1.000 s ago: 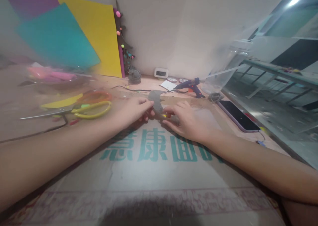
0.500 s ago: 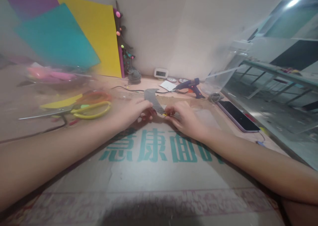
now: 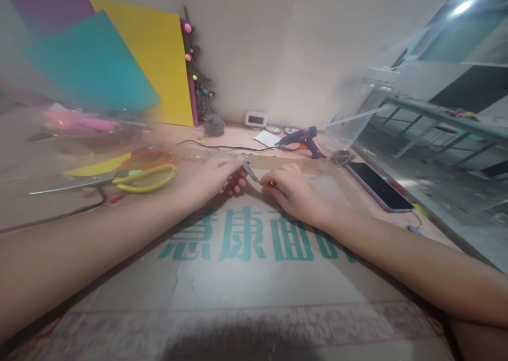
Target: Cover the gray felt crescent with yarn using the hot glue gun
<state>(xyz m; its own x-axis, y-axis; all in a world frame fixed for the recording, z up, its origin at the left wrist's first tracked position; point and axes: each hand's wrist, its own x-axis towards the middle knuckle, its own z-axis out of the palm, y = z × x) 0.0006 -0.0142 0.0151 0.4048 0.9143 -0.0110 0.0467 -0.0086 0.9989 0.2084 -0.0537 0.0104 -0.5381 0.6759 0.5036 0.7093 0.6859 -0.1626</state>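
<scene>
My left hand [image 3: 227, 180] is closed on a narrow grey strip [image 3: 250, 172], pinching its upper end between thumb and fingers. The strip slants down to the right, seen nearly edge-on. At its lower end my right hand [image 3: 291, 191] is closed in a pinch. A small yellow piece [image 3: 260, 182] shows at those fingertips, touching or very near the strip; the fingers hide most of it. Both hands are just above a cardboard sheet [image 3: 238, 284] printed with green characters.
Yellow-handled scissors [image 3: 145, 179] lie on the left near a clear bag with pink things [image 3: 83, 122]. A glue gun [image 3: 304, 138] with its cord, a small white clock [image 3: 256, 119] and a wire coil [image 3: 342, 157] are behind. A phone [image 3: 380, 186] lies at the right edge.
The grey strip has turned from showing its broad face to nearly edge-on, and its upper end has dropped toward my left hand. My right hand has hardly moved.
</scene>
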